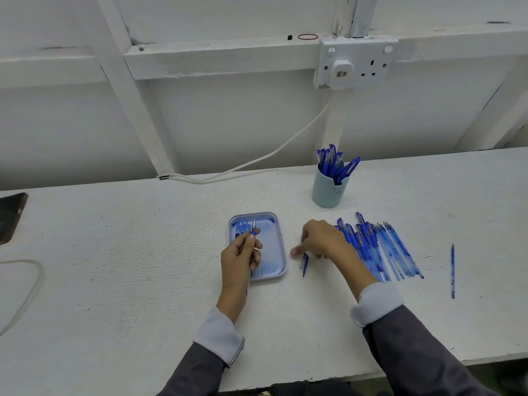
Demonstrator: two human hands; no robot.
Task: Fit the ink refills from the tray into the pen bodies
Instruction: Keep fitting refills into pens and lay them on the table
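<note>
We start at the pale blue tray (274, 252), which sits on the white table (143, 252) near its middle; a few blue ink refills (241, 228) lie in its far left corner, too blurred to count. Over the tray the left hand (241, 254) is raised with the wrist straight, its thumb and fingers curled round a pen (253, 228) whose metal tip points up and away from us. Just right of the tray the right hand (320, 238) reaches across, palm down, forefinger stretched left, above a small blue piece (305, 264) (perhaps a cap); motion blur keeps us from telling whether the fingers grasp it or only hover. The right forearm crosses the near ends of a row of pens (380, 250) laid side by side, hiding part of them. A single refill (453, 270) lies well apart to the right. Behind the row stands a light blue cup (327, 187) of capped pens (334, 164). On the wall a double socket (354, 64) feeds a white cable (285, 147) down to the table's back edge, and a dark flat object (10, 217) lies at far left.
</note>
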